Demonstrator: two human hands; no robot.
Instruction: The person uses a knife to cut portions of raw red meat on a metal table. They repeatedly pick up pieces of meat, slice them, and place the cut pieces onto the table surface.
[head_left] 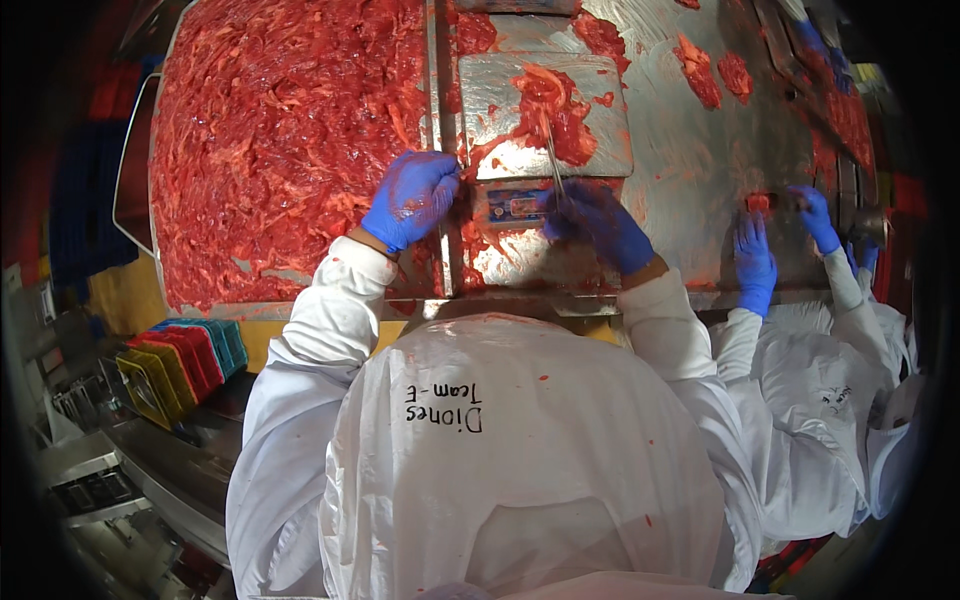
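My left hand (411,203), in a blue glove, rests at the right edge of a broad bed of shredded red meat (290,140), beside a metal rail (446,225). Its fingers are curled closed; what they hold, if anything, is hidden. In my right hand (607,232), also gloved in blue, is a slim metal pair of tongs (552,162). The tips reach a clump of meat (562,118) on the steel pan (488,100) of a scale. The scale's display panel (516,204) lies just left of my right fingers.
Loose meat pieces (698,75) lie on the steel table (690,190) to the right. A co-worker's gloved hands (756,262) work there over a small piece of meat (758,202). Coloured plastic crates (185,360) stand low on the left.
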